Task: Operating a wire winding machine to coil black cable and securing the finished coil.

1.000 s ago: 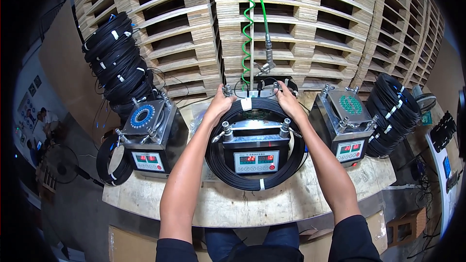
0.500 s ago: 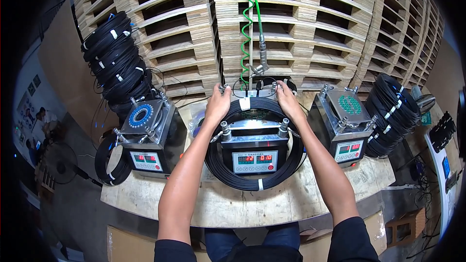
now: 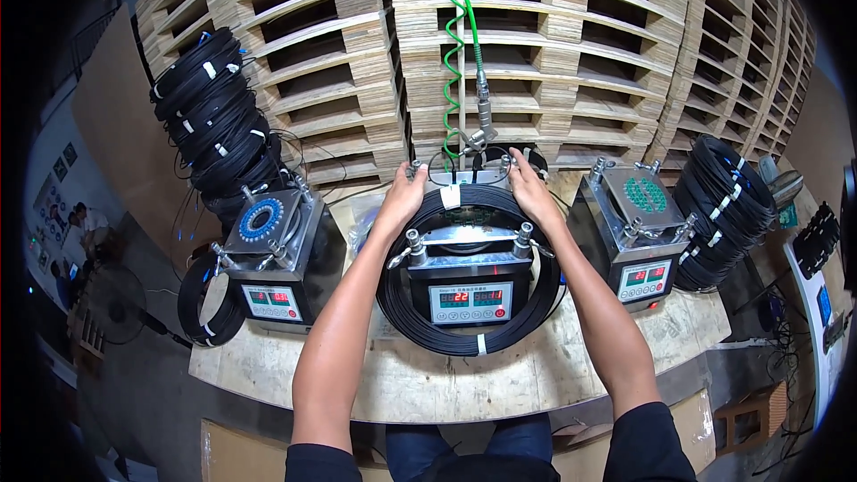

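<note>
My left hand (image 3: 406,194) is at the back left corner post of the middle machine, its fingers closed round a small metal clamp lever (image 3: 416,165). At the back right corner my right hand (image 3: 530,189) grips the matching clamp lever (image 3: 506,161), partly hidden by the fingers. A large coil of black cable (image 3: 482,339) with white ties hangs around the middle machine (image 3: 469,303), which has a metal top plate and a lit digital panel. The two front corner clamps (image 3: 414,245) stand untouched. Between my forearms, the coil's far side lies over the plate.
Similar machines stand left (image 3: 270,295) and right (image 3: 644,278), one with a blue ring of parts, one with green parts. Cable coils are stacked at left (image 3: 210,125) and right (image 3: 728,214). A green air hose (image 3: 476,36) hangs before wooden pallets (image 3: 339,62). A fan (image 3: 116,303) stands left.
Both hands stay at the back corners, with only slight movement. Digits on the panels differ. The whole view has shifted a little.
</note>
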The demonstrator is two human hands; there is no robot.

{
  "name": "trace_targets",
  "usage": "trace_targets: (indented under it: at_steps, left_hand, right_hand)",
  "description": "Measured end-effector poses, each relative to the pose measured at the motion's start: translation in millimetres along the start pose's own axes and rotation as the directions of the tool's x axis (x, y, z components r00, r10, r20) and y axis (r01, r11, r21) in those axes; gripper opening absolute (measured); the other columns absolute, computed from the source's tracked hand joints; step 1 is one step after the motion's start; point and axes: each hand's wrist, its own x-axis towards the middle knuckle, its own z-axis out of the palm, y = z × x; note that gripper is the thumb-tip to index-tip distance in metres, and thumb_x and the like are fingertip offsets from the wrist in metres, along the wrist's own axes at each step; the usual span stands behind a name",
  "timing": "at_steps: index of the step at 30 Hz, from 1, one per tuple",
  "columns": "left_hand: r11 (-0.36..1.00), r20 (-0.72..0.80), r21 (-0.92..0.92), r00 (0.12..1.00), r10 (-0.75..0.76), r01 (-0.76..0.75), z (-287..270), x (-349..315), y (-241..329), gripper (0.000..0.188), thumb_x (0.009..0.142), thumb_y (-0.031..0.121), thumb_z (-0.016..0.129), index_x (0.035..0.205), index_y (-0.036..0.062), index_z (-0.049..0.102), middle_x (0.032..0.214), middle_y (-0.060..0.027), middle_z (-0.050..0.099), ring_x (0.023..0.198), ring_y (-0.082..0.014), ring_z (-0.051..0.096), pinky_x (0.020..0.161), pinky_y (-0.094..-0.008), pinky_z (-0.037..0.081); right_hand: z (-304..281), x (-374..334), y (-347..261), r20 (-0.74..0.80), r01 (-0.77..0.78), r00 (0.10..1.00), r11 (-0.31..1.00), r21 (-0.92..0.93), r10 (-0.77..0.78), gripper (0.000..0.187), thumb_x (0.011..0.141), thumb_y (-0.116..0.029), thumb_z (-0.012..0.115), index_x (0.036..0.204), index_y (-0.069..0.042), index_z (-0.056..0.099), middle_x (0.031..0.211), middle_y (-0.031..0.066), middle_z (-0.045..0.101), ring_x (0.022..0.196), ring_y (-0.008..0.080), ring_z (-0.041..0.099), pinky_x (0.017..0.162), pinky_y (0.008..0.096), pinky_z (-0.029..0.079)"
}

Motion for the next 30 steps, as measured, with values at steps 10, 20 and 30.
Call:
trace_targets:
  at_steps: [10, 20, 30]
  left_hand:
    - [0.996, -0.046, -0.058, 0.997, 0.070, -0.072, -4.8, -3.2, -8.1, 0.072, 0.099, 0.031, 0.056, 0.158, 0.0058, 0.023, 0.144, -0.0301, 0.050, 0.138, -0.0385, 0.047, 0.114, -0.0411, 0.035]
    - [1.000, 0.001, -0.014, 1.000, -0.004, 0.004, -5.9, -8.5, 3.0, 0.073, 0.099, 0.039, 0.055, 0.157, 0.0055, 0.026, 0.145, -0.0288, 0.050, 0.138, -0.0384, 0.047, 0.114, -0.0399, 0.036]
    - [0.999, -0.017, -0.024, 0.999, 0.042, -0.042, -6.5, -4.8, 1.2, 0.071, 0.098, 0.019, 0.051, 0.159, 0.0060, 0.019, 0.154, -0.0307, 0.038, 0.144, -0.0369, 0.038, 0.117, -0.0383, 0.028]
  right_hand:
    - [3.4, 0.2, -15.6, 0.041, -0.152, 0.987, 0.988, -0.013, 0.153, 0.057, 0.102, -0.037, 0.044, 0.153, -0.015, 0.033, 0.136, 0.0306, 0.057, 0.128, 0.0468, 0.053, 0.109, 0.0461, 0.041]
    - [1.7, -0.2, -12.9, 0.019, -0.131, 0.991, 0.990, -0.058, 0.132, 0.057, 0.101, -0.037, 0.043, 0.153, -0.014, 0.036, 0.136, 0.0288, 0.057, 0.127, 0.0463, 0.054, 0.110, 0.0466, 0.040]
    - [4.3, 4.1, -5.0, -0.003, -0.097, 0.995, 0.995, -0.024, 0.097, 0.057, 0.100, -0.033, 0.044, 0.153, -0.013, 0.035, 0.139, 0.0296, 0.055, 0.128, 0.0457, 0.053, 0.109, 0.0459, 0.040]
